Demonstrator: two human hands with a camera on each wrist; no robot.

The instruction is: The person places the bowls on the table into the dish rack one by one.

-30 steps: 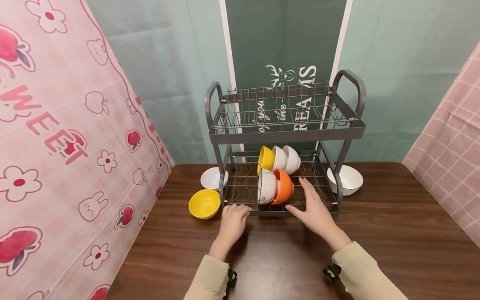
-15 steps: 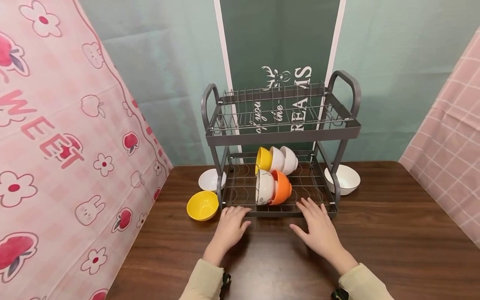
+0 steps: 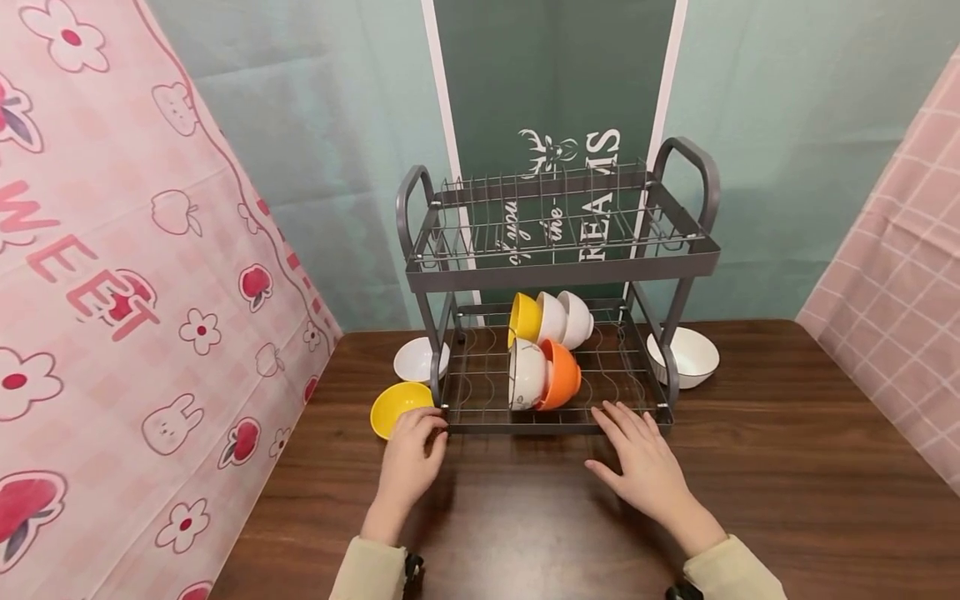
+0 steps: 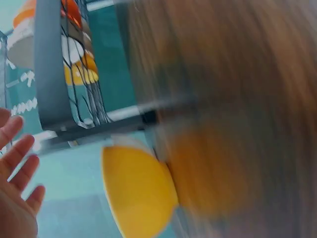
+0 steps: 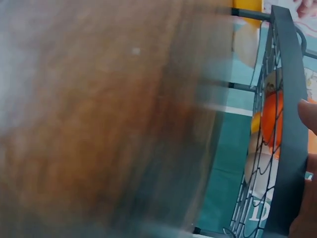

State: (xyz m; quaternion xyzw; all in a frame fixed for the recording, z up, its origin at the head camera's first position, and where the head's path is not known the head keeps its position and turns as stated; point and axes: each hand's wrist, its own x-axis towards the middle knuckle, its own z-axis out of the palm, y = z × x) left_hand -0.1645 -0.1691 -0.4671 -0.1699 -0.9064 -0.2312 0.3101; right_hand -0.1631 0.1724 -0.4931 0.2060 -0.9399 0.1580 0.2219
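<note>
Left hand and right hand hold nothing, fingers loose. The left is by the yellow bowl, near the worktop's left edge; the right is at the rack's front edge.

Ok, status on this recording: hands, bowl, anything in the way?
Left hand empty, by yellow bowl outside the rack. Right hand empty, at rack's lower front edge, contact unclear. Bowl upright on table; rack frame close beside it.

At the far side there is a green cloth with white letters; at left, a pink printed cloth; at right, a pink checked cloth. Light reflects softly on the brown table.
</note>
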